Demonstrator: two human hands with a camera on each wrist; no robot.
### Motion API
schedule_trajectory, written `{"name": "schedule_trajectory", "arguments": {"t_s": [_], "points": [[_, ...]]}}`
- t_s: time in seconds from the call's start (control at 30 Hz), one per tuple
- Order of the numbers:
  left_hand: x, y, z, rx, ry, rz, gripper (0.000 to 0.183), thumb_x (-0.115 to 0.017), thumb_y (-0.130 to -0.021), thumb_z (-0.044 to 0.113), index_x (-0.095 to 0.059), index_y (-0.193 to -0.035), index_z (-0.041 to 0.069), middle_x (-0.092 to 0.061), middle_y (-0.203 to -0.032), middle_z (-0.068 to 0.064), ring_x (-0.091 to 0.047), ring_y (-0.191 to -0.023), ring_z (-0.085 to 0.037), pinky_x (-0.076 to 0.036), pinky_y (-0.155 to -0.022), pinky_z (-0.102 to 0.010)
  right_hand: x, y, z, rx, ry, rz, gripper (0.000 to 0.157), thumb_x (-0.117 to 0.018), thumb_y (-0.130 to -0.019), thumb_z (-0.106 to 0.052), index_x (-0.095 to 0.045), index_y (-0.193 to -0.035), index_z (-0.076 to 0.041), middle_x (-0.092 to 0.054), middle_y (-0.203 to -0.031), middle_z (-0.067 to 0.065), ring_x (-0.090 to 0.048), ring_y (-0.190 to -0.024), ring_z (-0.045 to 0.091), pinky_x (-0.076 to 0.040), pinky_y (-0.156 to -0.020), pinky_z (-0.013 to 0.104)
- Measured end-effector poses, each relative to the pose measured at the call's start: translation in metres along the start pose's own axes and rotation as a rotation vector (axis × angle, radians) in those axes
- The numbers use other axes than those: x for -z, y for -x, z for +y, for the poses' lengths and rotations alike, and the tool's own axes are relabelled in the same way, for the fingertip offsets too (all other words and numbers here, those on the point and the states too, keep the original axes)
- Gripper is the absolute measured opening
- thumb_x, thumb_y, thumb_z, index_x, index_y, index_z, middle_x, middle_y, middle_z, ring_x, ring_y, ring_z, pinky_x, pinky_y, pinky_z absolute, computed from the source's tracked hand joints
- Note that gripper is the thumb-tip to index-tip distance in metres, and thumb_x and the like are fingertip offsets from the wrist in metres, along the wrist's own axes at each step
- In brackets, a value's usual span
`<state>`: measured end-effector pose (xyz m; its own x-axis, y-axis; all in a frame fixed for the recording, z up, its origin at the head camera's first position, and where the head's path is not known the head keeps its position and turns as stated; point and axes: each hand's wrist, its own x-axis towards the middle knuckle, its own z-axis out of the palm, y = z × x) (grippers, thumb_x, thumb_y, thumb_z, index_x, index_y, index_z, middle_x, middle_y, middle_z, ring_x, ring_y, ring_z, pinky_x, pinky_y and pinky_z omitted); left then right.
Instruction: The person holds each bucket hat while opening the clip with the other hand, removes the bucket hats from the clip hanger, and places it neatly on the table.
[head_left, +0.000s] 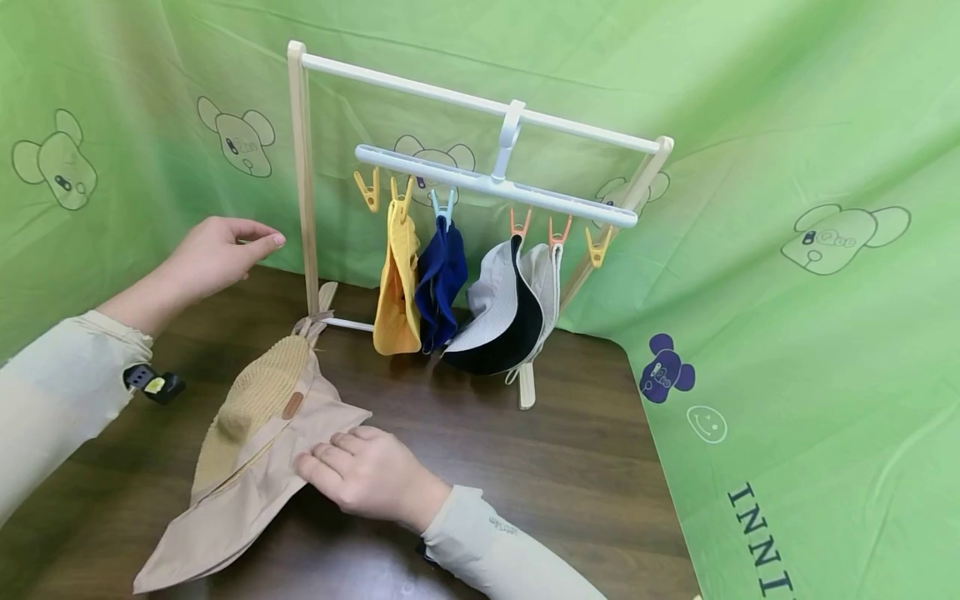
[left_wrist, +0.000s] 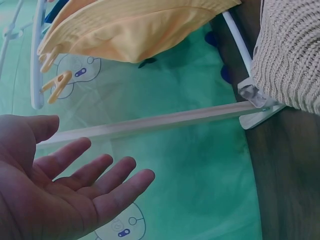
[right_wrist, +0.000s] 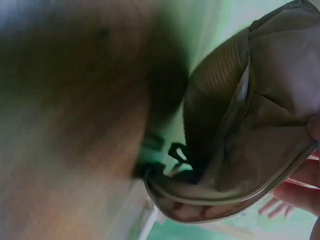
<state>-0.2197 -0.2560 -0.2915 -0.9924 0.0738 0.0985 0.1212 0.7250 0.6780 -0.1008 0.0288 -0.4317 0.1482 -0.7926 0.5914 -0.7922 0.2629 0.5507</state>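
At left, my left hand [head_left: 213, 262] hovers beside the wooden rack [head_left: 303, 183], fingers parted, holding nothing. The tan sun hat [head_left: 262, 454] slants over the brown table [head_left: 585, 450] near the rack's left foot, its brim pinched in my right hand [head_left: 375, 475]. Above, an empty yellow clip [head_left: 367, 192] hangs from the hanger [head_left: 450, 174]; rightward follow a yellow hat [head_left: 395, 292], navy hat [head_left: 442, 283], grey-and-black hat [head_left: 495, 292] and pale hat [head_left: 540, 262], all clipped. The step in hand, I judge, is readying the sun hat for the rack; the next move calls for a steady brim and left fingers free to squeeze a clip.
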Motion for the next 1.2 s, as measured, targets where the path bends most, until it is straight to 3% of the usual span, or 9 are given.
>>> {"name": "schedule_trajectory", "arguments": {"t_s": [0.27, 0.53, 0.67, 0.8, 1.0, 1.2], "points": [[-0.004, 0.002, 0.003, 0.0, -0.003, -0.011, 0.065, -0.05, -0.103, 0.058, -0.063, -0.137, 0.005, -0.067, -0.116, -0.022, -0.063, -0.066, -0.018, -0.046, -0.064, -0.036, -0.003, -0.016, -0.011, 0.03, -0.032, -0.082, 0.036, -0.038, -0.107, -0.014, -0.071, -0.103, -0.026, -0.067, -0.083, -0.016, -0.062, -0.07, 0.004, -0.047, -0.062, 0.019], [-0.009, 0.002, 0.003, -0.003, -0.01, -0.005, 0.059, -0.052, -0.104, 0.053, -0.064, -0.135, 0.004, -0.068, -0.096, -0.016, -0.061, -0.065, -0.019, -0.045, -0.064, -0.036, -0.022, -0.021, -0.031, 0.045, -0.055, -0.235, 0.029, -0.043, -0.106, -0.021, -0.069, -0.102, -0.032, -0.067, -0.086, -0.019, -0.062, -0.07, 0.001, -0.046, -0.059, 0.021], [-0.012, 0.0, 0.003, -0.02, -0.012, -0.016, 0.06, -0.051, -0.104, 0.052, -0.064, -0.136, 0.003, -0.069, -0.116, -0.023, -0.061, -0.087, -0.028, -0.046, -0.077, -0.043, -0.029, -0.022, -0.036, 0.042, -0.075, -0.326, 0.027, -0.044, -0.106, -0.026, -0.068, -0.099, -0.035, -0.067, -0.087, -0.02, -0.062, -0.07, 0.001, -0.046, -0.059, 0.021], [-0.014, -0.001, 0.003, -0.02, 0.001, -0.04, 0.061, -0.05, -0.105, 0.051, -0.062, -0.138, 0.002, -0.058, -0.141, -0.027, -0.056, -0.115, -0.037, -0.045, -0.094, -0.056, -0.032, -0.019, -0.036, 0.035, -0.085, -0.413, 0.024, -0.046, -0.105, -0.026, -0.065, -0.093, -0.034, -0.065, -0.082, -0.021, -0.061, -0.066, 0.001, -0.046, -0.057, 0.022], [-0.014, -0.001, 0.001, -0.009, 0.005, -0.057, 0.063, -0.049, -0.104, 0.055, -0.061, -0.139, 0.003, -0.055, -0.145, -0.027, -0.052, -0.128, -0.041, -0.042, -0.1, -0.062, -0.04, -0.013, -0.031, 0.041, -0.093, -0.489, 0.021, -0.053, -0.098, -0.017, -0.059, -0.085, -0.033, -0.061, -0.074, -0.021, -0.058, -0.06, 0.001, -0.045, -0.051, 0.023], [-0.013, -0.001, -0.001, -0.008, -0.002, -0.065, 0.065, -0.048, -0.104, 0.055, -0.061, -0.139, 0.002, -0.054, -0.146, -0.027, -0.049, -0.133, -0.045, -0.04, -0.104, -0.064, -0.042, -0.01, -0.02, -0.022, -0.112, -0.532, 0.019, -0.06, -0.091, -0.016, -0.059, -0.081, -0.032, -0.061, -0.07, -0.021, -0.057, -0.057, 0.001, -0.044, -0.048, 0.025]]}}
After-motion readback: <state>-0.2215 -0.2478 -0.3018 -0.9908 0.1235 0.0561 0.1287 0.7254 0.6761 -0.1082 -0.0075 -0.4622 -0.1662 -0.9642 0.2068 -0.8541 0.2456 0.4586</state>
